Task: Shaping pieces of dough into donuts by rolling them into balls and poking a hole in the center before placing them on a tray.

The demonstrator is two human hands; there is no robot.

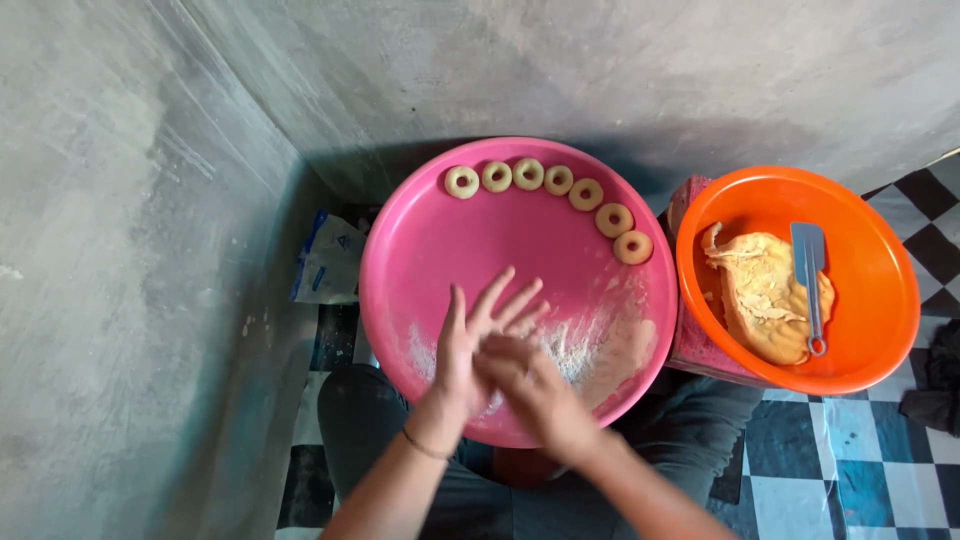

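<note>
Head view, left to right. Plastic bag (pixel 328 258) lies on the floor by the concrete wall, partly hidden behind the pink tray (pixel 430 240). My left hand (pixel 470 345) is raised over the tray's near half, palm up-ish, fingers spread and pointing away from me, thin band on the wrist. My right hand (pixel 530 385) lies across it, palm pressed onto the left palm. Whatever sits between the palms is hidden; can't tell if there's dough in there. Neither hand is closed around anything visible: left is splayed wide, right flat on top. Flour patch (pixel 590 350) on the tray just right of the hands. Seven dough rings (pixel 559 180) arc along the far rim. Orange bowl (pixel 870 250) beside the tray holds a dough lump (pixel 760 295) with a blue scraper (pixel 810 270) resting on it. Forearms are cut off at the bottom edge.
</note>
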